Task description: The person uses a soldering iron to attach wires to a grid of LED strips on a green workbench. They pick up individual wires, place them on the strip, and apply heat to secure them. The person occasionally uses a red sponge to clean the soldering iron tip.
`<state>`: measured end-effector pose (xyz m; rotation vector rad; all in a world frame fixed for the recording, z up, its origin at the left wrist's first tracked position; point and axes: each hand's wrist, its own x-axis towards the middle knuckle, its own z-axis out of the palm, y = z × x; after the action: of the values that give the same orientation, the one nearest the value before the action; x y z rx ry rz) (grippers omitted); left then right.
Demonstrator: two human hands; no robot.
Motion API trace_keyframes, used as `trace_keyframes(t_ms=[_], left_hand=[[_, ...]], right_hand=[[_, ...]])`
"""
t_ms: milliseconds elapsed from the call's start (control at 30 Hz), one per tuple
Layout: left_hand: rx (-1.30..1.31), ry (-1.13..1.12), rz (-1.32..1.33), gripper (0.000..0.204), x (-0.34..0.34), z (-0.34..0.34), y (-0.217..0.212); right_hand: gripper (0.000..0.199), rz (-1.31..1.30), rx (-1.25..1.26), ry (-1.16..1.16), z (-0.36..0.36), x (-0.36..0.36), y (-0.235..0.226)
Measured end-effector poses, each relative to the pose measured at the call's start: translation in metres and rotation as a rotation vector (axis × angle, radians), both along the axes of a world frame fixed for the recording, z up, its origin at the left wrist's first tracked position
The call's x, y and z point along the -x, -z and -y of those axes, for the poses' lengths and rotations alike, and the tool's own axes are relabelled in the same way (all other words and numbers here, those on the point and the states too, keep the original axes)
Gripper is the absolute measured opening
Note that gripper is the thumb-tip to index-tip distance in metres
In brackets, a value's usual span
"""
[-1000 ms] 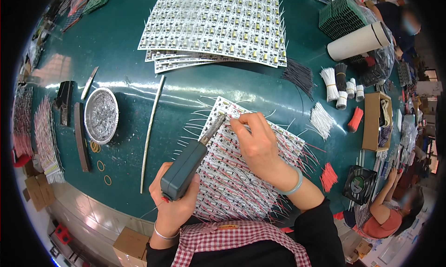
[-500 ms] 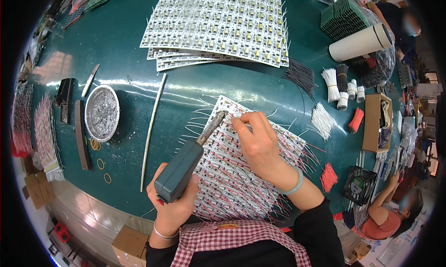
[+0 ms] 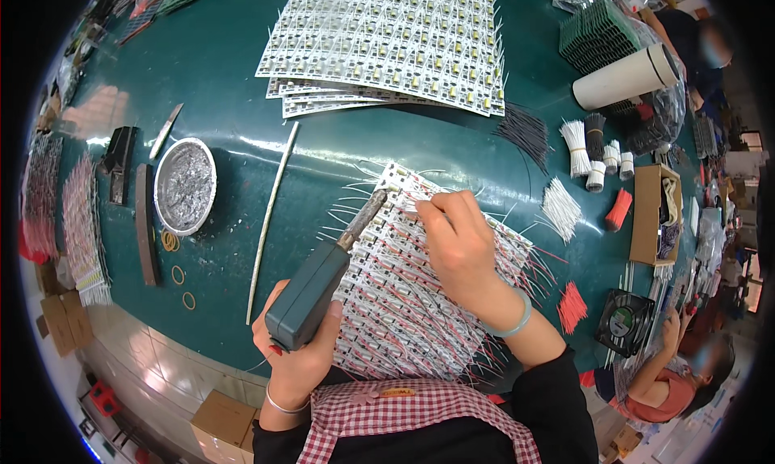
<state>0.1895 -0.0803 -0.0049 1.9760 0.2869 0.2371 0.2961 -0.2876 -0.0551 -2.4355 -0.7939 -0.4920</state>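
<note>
Left hand (image 3: pixel 300 359) wrapped around a teal-handled soldering iron (image 3: pixel 323 280), metal tip touching the white panel of small circuit boards with red and white leads (image 3: pixel 404 302) lying on the dark green worktop (image 3: pixel 242 84). Right hand (image 3: pixel 460 242) resting on that panel, fingertips pinched on a thin wire beside the tip. Left of the iron, a long pale stick (image 3: pixel 272 218), a round foil dish (image 3: pixel 184 185), rubber bands (image 3: pixel 179 274). Beyond, stacked white panels (image 3: pixel 387 44); rightward, bundled wires (image 3: pixel 575 147), a cardboard tube (image 3: pixel 626 76).

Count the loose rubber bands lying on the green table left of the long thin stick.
3, possibly more: a small cluster of rubber bands beside the foil dish, one ring below it, another ring nearer the table edge. The cluster may hold several.
</note>
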Motion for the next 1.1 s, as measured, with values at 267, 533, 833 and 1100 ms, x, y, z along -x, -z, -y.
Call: trace_keyframes(t_ms=[267,533,833,1100], left_hand=[[0.153,-0.07,-0.018,0.023,0.008,0.001,0.003],[0.089,-0.009,-0.017,0.021,0.01,-0.005,0.006],[0.101,0.013,-0.014,0.02,0.01,-0.002,0.012],[0.101,0.024,-0.019,0.018,0.008,-0.001,0.013]], right_hand=[[0.03,-0.04,0.003,-0.072,-0.006,0.01,-0.002],[0.029,-0.057,0.019,-0.058,-0.009,0.011,0.009],[0.03,-0.092,0.032,-0.063,-0.006,0.012,0.008],[0.032,-0.096,0.046,-0.058,-0.006,0.012,0.008]])
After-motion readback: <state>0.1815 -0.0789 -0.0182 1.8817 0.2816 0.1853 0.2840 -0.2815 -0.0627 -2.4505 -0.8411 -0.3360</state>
